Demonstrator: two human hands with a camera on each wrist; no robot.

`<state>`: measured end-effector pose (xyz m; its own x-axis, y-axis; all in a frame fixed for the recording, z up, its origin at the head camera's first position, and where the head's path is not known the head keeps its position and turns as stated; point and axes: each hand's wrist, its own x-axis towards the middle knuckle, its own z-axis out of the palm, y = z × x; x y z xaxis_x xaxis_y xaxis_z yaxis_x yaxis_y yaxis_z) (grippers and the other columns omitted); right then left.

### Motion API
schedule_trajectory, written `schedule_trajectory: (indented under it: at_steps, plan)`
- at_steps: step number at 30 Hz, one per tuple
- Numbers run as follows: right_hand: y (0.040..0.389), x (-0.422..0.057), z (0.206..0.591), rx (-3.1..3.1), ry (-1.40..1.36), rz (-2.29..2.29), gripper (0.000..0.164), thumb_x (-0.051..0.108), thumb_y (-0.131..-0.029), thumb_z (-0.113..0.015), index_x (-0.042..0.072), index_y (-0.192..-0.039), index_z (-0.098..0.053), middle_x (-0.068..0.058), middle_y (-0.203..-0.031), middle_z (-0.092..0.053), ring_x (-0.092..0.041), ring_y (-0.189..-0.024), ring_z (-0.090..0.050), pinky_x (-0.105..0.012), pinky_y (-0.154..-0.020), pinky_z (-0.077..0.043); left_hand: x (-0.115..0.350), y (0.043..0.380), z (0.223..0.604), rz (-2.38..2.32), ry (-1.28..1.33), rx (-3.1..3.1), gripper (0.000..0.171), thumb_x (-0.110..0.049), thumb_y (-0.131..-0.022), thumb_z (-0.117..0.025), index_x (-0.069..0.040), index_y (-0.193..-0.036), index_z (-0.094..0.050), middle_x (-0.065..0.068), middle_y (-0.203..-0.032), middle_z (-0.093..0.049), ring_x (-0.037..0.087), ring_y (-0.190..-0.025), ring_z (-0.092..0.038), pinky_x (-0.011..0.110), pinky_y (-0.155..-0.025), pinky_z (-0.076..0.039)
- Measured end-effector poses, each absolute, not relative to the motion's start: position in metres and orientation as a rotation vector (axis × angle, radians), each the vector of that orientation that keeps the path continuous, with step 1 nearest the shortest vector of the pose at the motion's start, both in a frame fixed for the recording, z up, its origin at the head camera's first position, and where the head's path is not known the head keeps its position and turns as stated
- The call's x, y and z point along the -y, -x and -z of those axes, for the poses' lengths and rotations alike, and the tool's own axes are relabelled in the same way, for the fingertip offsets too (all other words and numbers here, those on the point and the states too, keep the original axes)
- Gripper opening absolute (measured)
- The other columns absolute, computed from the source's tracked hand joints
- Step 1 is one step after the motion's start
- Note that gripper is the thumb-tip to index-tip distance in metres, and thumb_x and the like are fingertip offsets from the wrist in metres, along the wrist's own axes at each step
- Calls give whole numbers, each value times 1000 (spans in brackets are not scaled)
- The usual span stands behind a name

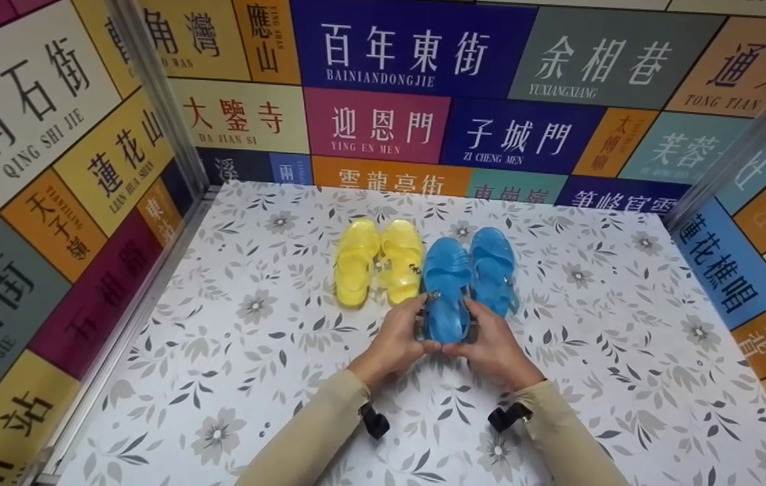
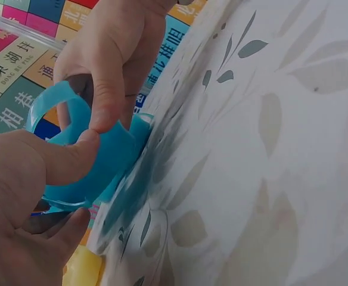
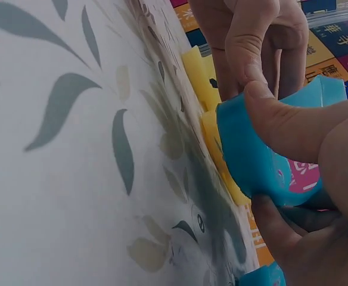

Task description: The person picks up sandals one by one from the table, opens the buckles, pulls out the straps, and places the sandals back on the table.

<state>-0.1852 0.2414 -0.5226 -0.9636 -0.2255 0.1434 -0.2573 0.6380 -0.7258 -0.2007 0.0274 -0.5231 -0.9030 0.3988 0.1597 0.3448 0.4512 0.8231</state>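
Both hands grip one blue sandal (image 1: 447,290) by its heel end, one at each side, with the thumbs close together at the heel. My left hand (image 1: 396,341) is at its left edge and my right hand (image 1: 496,344) at its right. In the left wrist view the held sandal (image 2: 96,161) shows its strap loop rising between the hands. The right wrist view shows the sandal's heel (image 3: 251,143) under a thumb. The other blue sandal (image 1: 493,266) lies just to the right, its heel end partly behind my right hand.
Left of the blue pair, two yellow sandals (image 1: 354,263) lie side by side, toes away from me. The table (image 1: 221,378) has a white leaf-and-flower covering. Panels with street names (image 1: 416,50) stand at the back and both sides, with metal posts (image 1: 163,101) at the corners.
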Motion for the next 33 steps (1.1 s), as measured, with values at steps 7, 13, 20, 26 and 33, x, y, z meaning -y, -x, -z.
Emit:
schedule_trajectory:
  at_steps: [7, 13, 20, 26, 33]
  plan:
    - [199, -235, 523, 2758, -359, -1312, 102, 11, -80, -91, -9, -159, -29, -30, -165, -32, -45, -153, -32, -55, -126, -27, -41, 211, 526, -1586, -632, -2606, 92, 10, -79, -79, 3, -160, -36, 22, -156, -50, 34, -142, -51, 42, -120, -40]
    - [207, -226, 522, 2747, -319, -1330, 96, 0, -86, -82, -6, -162, -25, -29, -165, -34, -43, -154, -31, -54, -126, -27, -48, 219, 525, -1606, -601, -2606, 95, 17, -80, -67, 2, -164, -25, 20, -164, -41, 31, -151, -40, 41, -125, -30]
    - [214, -219, 524, 2697, -284, -1287, 91, -8, -86, -76, 0, -163, -30, -28, -159, -44, -42, -150, -38, -53, -125, -29, -59, 228, 526, -1606, -680, -2680, 94, 20, -76, -61, -2, -162, -31, 17, -159, -49, 30, -147, -46, 38, -124, -33]
    - [217, -217, 530, 2681, -235, -1237, 85, -15, -83, -69, -4, -160, -35, -28, -157, -46, -42, -148, -42, -54, -123, -32, -68, 232, 532, -1578, -638, -2676, 94, 19, -77, -60, 6, -163, -23, 23, -165, -36, 34, -153, -36, 40, -127, -27]
    - [220, -214, 538, 2663, -272, -1085, 84, -17, -80, -70, -8, -156, -38, -30, -154, -48, -45, -144, -46, -55, -121, -36, -69, 236, 537, -1546, -700, -2728, 92, 18, -75, -61, 12, -159, -25, 27, -162, -39, 36, -151, -40, 41, -126, -29]
